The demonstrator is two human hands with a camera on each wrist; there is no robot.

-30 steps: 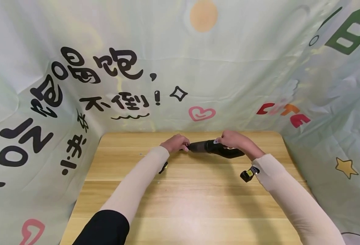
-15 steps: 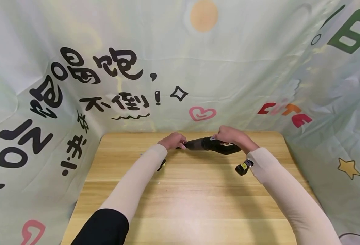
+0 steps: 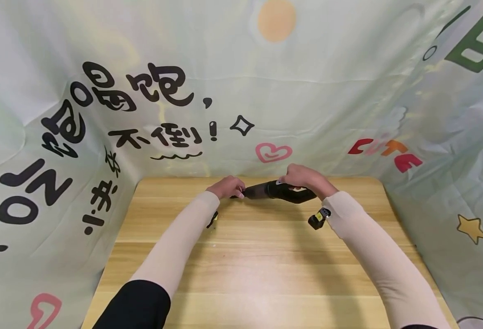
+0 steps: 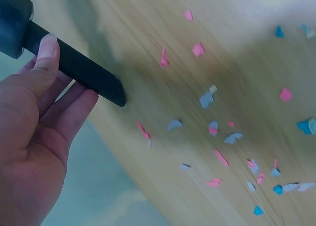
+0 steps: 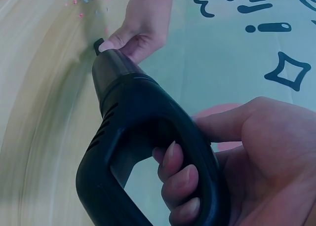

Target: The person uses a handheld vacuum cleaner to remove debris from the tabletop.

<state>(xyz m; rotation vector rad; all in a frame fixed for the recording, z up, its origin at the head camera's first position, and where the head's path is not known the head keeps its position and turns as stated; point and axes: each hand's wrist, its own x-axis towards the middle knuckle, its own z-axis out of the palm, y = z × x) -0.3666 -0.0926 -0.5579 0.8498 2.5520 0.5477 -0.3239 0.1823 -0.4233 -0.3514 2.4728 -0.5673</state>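
Observation:
A black handheld vacuum cleaner (image 3: 292,193) is held low over the far part of the wooden table, its nozzle towards the left. My right hand (image 3: 301,177) grips its loop handle; in the right wrist view the fingers (image 5: 180,186) curl through the handle opening. The left hand (image 3: 227,187) pinches the narrow nozzle (image 4: 81,65) between thumb and fingers, near where it meets the vacuum's body. Small pink, grey and blue paper scraps (image 4: 212,127) lie scattered on the wood just past the nozzle's slanted tip. Most of them are hidden behind the left arm in the head view.
Printed fabric walls (image 3: 225,59) enclose the table (image 3: 249,260) at the back and both sides. The far table edge runs close behind both hands. A small black wrist camera (image 3: 317,218) hangs under the right wrist.
Both hands and the vacuum cleaner have shifted a little to the left and slightly away, nozzle leading. The grip of each hand looks the same.

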